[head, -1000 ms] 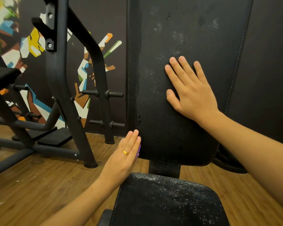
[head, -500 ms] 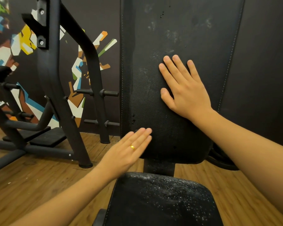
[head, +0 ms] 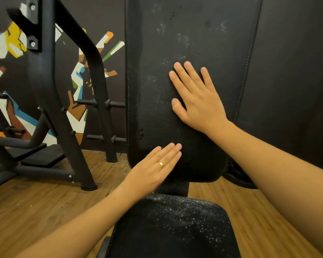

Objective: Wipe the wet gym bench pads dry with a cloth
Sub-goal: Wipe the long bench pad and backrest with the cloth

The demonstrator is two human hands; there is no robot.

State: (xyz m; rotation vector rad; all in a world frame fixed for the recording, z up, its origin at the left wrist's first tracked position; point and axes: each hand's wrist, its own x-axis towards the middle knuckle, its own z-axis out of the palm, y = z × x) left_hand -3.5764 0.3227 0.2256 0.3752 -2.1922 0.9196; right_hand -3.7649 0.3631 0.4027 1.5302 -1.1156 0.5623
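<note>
Wiping the back pad looks like the step in hand. Both hands are on it. The right hand lies flat near pad centre, fingers straight and slightly spread, palm pressed to the vinyl and gripping nothing. It reads as a brace. The left hand is flat at the pad's 7 o'clock corner, fingers straight and together with the tips on the vinyl, a ring on one finger.

No cloth shows anywhere. It may sit under the left palm, but I cannot tell.

The back pad stands upright at 12 o'clock, with pale damp smears at its 12 o'clock end above the right hand. The lower half looks cleaner. The seat pad at 6 o'clock is speckled all over with droplets and appears untouched. So the task seems roughly at its early-to-middle stage, with the backrest partly done and the seat not started.

The next move calls for the left hand to sweep across the bottom edge toward 3 o'clock, keeping pressure on. The right hand then has to lift off so the patch under it and the smears above get covered. After that comes the seat.

A black machine frame stands at 9 o'clock on the wood floor.
</note>
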